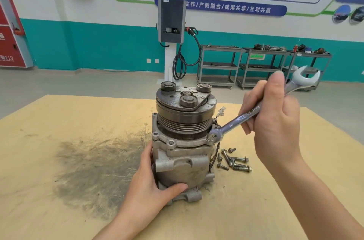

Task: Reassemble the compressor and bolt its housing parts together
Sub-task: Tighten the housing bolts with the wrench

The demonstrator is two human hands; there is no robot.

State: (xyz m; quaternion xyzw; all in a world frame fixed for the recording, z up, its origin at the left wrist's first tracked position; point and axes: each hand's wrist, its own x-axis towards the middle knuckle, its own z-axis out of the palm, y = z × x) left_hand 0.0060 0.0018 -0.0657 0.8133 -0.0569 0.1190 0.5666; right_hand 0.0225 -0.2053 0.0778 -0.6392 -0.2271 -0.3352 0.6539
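The grey metal compressor (183,167) stands upright in the middle of the table, its pulley and clutch plate (186,106) on top. My left hand (151,186) wraps around the lower left of the housing, thumb across the front. My right hand (273,121) grips the shaft of a silver combination wrench (250,113). The wrench's ring end sits over a bolt (211,137) on the right side of the front flange; its open end points up and to the right. Several loose bolts (234,161) lie on the table just right of the compressor.
The wooden tabletop (59,141) has a dark grease smear (94,172) left of the compressor. A thin wire with a small connector (221,111) sticks out beside the pulley. Beyond the table stand a charging post (171,39) and grey metal carts (264,66) along the wall.
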